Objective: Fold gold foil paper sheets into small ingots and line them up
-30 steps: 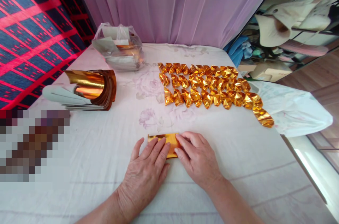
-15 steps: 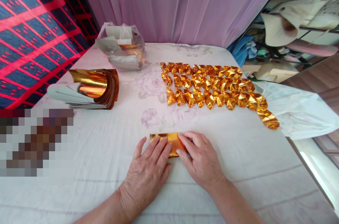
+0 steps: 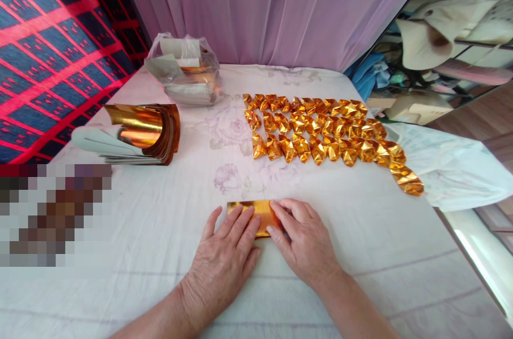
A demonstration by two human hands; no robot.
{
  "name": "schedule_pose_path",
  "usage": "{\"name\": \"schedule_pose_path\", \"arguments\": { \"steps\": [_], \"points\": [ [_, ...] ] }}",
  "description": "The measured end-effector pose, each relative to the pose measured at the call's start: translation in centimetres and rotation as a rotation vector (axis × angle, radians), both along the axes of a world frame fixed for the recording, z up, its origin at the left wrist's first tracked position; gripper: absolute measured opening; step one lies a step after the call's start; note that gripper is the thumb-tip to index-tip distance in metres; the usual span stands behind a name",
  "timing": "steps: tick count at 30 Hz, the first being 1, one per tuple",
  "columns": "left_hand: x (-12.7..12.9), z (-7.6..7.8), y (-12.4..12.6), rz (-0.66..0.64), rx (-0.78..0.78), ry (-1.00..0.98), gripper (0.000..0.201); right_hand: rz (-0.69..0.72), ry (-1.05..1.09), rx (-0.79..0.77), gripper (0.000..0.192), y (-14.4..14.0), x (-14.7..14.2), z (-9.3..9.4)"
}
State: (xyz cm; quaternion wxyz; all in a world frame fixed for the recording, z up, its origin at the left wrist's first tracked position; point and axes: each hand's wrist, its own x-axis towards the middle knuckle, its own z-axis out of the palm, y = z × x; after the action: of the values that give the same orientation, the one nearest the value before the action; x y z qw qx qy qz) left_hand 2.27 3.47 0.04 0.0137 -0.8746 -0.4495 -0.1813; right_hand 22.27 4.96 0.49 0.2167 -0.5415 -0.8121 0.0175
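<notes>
A folded strip of gold foil paper lies flat on the white floral cloth near me. My left hand rests palm down with its fingertips pressing the strip's left part. My right hand lies flat beside it, fingertips on the strip's right end. Both hands cover the strip's near edge. Beyond them, several folded gold paper pieces lie in three rows.
A curled stack of gold-and-white sheets lies at the left. A clear plastic bag of more sheets stands at the back left. A white plastic bag hangs off the right edge. A purple curtain hangs behind.
The hands and the strip stay in place. The view shifted slightly to the left early on, then held still.
</notes>
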Motion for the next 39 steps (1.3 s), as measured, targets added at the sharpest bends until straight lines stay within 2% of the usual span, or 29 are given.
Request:
{"name": "schedule_pose_path", "arguments": {
  "steps": [17, 25, 35, 39],
  "points": [
    [0.0, 0.1, 0.1, 0.006, -0.002, 0.022, 0.039, -0.008, 0.019, -0.014, 0.037, 0.0, 0.0, 0.0],
    [0.1, 0.0, 0.1, 0.011, -0.02, 0.019, 0.038, -0.025, 0.113, -0.019, 0.035, 0.3, 0.2, -0.2],
    [0.2, 0.2, 0.3, 0.018, -0.019, -0.011, 0.036, -0.115, 0.211, -0.091, 0.03, 1.1, 0.2, -0.7],
    [0.2, 0.1, 0.4, 0.018, -0.023, -0.001, 0.036, -0.177, 0.183, -0.156, 0.024, 1.8, -0.2, -0.1]
  ]
}}
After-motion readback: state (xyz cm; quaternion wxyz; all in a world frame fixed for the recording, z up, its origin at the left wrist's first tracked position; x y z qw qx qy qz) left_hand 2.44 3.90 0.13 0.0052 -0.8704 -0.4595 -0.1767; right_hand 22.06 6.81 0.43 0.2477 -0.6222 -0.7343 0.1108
